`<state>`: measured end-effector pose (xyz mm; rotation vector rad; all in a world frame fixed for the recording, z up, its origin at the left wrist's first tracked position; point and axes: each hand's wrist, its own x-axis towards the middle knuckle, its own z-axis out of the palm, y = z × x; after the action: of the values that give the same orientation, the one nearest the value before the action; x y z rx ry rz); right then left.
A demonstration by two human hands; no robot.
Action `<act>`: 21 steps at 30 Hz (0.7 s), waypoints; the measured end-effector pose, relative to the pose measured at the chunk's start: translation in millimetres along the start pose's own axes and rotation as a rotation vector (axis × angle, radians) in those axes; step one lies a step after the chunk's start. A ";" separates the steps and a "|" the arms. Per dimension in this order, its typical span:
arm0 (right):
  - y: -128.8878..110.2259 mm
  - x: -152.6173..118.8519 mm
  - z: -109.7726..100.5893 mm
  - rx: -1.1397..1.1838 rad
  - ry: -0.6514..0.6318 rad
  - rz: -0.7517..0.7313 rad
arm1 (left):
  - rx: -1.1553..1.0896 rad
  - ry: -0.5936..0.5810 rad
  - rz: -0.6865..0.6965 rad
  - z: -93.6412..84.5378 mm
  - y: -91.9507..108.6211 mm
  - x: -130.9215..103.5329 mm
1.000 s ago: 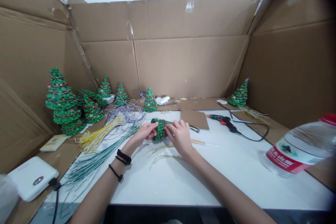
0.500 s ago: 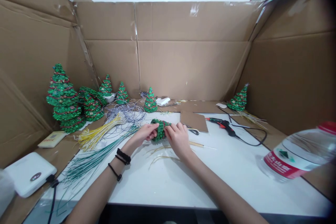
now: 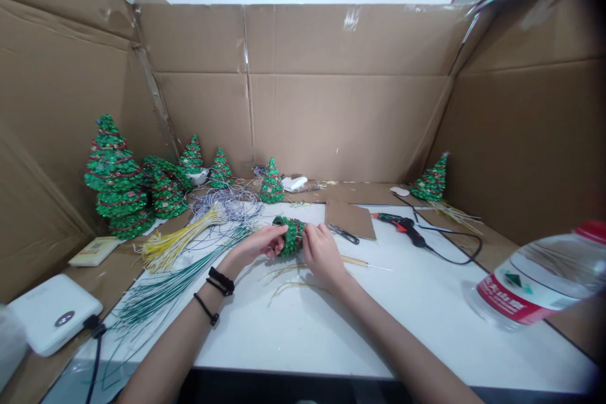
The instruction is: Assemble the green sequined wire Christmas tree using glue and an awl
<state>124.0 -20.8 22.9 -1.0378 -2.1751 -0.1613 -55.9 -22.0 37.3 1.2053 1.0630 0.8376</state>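
Green tree (image 3: pixel 292 242) held at the worktop's (image 3: pixel 293 334) middle, partly covered, clamped in fingers of the left hand (image 3: pixel 265 242), right hand (image 3: pixel 324 254) alongside, its finger closure too obscured to tell, bottle (image 3: pixel 530 281) cut off.

A white tabletop (image 3: pixel 284 334) is carrying a fanned bundle of thin green strands (image 3: pixel 175 285), a brown cardboard piece (image 3: pixel 351 213), a black-and-red glue gun (image 3: pixel 406 225), a wooden-handled needle tool (image 3: pixel 356 261) and a clear, red-capped plastic bottle (image 3: pixel 530 287).

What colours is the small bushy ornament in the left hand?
The bushy ornament is green with red, best in the head view.
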 end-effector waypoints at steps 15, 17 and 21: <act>18.9 1.0 -17.3 0.140 -0.212 0.067 | 0.204 -0.033 0.044 -5.8 -10.4 7.4; 28.4 2.9 -25.3 0.082 -0.259 0.085 | 0.278 -0.045 0.043 -12.1 -8.3 7.3; 40.9 6.2 -35.4 0.148 -0.281 0.031 | 0.440 -0.100 0.101 -20.7 -1.1 4.7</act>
<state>170.3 -3.3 45.8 -1.0597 -2.3777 0.1682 -74.2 -11.5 34.8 1.6639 1.1458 0.6276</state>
